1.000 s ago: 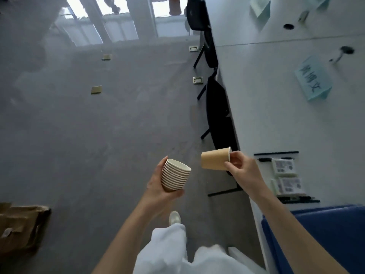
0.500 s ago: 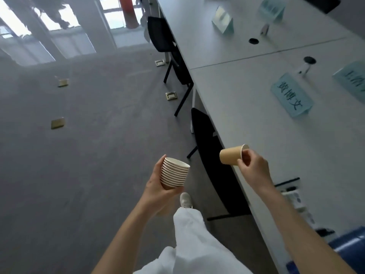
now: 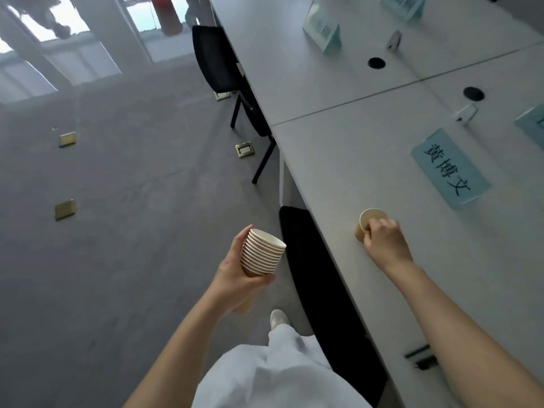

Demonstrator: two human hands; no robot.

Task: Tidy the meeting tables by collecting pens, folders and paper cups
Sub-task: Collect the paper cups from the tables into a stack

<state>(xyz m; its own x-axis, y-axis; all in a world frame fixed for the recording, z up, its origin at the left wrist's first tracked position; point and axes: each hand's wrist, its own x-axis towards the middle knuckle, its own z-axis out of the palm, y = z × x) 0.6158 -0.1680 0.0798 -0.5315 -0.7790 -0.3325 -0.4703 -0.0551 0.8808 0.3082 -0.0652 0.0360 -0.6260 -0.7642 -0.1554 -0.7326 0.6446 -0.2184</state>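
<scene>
Holding a single paper cup (image 3: 368, 223) by its rim above the table (image 3: 338, 160), the right hand (image 3: 385, 240) pinches it, mouth tilted toward the camera. The stack of cups (image 3: 262, 251) sits gripped in the left hand (image 3: 238, 278), to the left and lower, over the floor, mouth up.

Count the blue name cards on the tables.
4: one beyond the right hand, one at the right edge, two far off. More may lie outside the frame.

Grey meeting table (image 3: 338, 160), teal name card (image 3: 450, 169) lying flat, paper cup (image 3: 368, 223) near its edge
</scene>
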